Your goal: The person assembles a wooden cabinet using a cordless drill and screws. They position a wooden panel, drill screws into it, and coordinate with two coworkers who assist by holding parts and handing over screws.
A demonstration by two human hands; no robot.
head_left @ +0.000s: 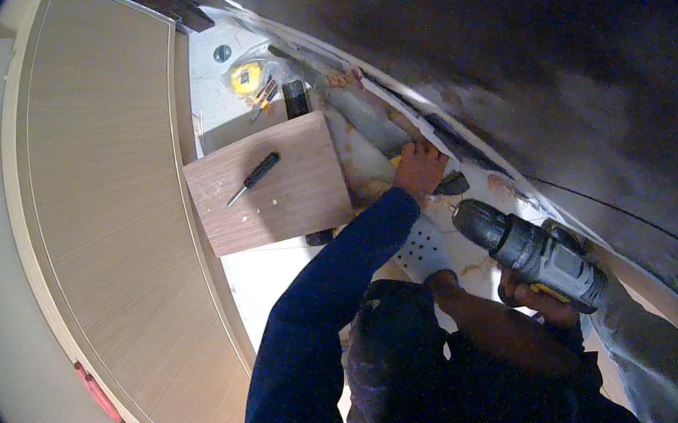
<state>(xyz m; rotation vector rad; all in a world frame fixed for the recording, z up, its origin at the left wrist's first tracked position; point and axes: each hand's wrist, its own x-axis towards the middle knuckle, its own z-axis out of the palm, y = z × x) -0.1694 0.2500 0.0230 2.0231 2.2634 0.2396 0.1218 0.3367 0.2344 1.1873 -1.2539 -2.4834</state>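
My left hand (421, 168) reaches to the foot of the wall, its fingers stretched out and resting by a pale strip (393, 100) along the wall's base. Just below it lies a dark block-like piece (451, 185), and a bit of yellow shows at its left side. My right hand (544, 306) is wrapped round the handle of a grey and black cordless drill (533, 254). The drill points up and to the left, its chuck close below my left hand and apart from it. A small tip shows at the chuck; what kind of bit it is cannot be made out.
A wooden board (302, 191) left of my hand bears a black-handled screwdriver (253, 178). Behind it are a yellow roll-like item (246, 78) in clear plastic and a yellow-black tool (265, 97). A light wood door (115, 198) stands left; a dotted white shoe (421, 248) is below.
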